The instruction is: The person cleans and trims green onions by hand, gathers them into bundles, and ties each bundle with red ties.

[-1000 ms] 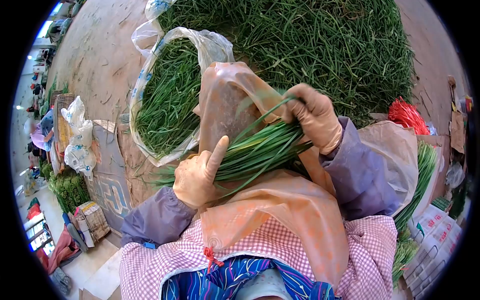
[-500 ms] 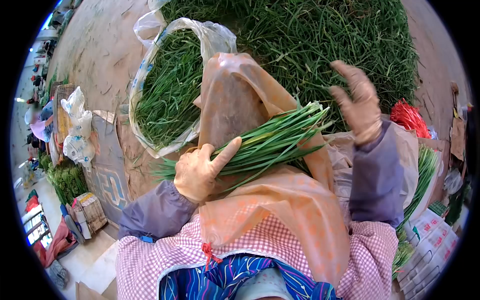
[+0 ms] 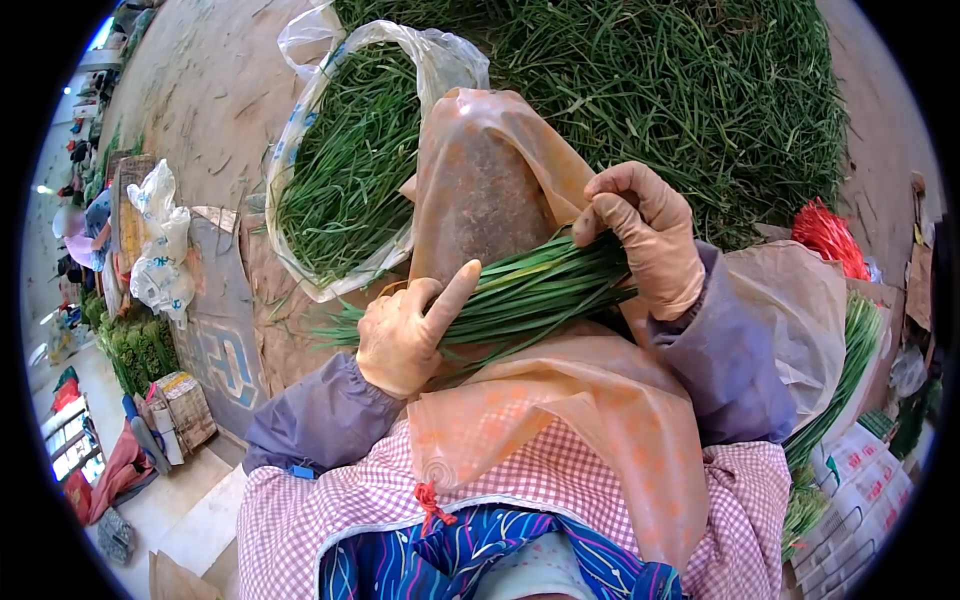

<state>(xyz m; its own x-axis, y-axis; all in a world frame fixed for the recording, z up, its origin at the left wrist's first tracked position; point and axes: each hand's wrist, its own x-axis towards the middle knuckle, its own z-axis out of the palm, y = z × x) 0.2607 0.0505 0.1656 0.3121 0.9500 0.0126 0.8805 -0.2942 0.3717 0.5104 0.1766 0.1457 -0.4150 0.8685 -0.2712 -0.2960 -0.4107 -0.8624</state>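
The left hand (image 3: pixel 402 336) clasps a long bundle of slim green stalks (image 3: pixel 545 290), its axis running rightward across the translucent orange plastic apron (image 3: pixel 610 395), slanting toward the far edge. Nearer the bundle's right end, the right hand (image 3: pixel 655 240) makes a narrow pinch, contents unclear.

The bunch (image 3: pixel 535 295) lies on the sheet (image 3: pixel 570 420); ahead of it, the bag (image 3: pixel 452 62) with stalks (image 3: pixel 350 180) inside is left, the heap (image 3: pixel 690 110) right; string (image 3: pixel 830 240) lies farther right.
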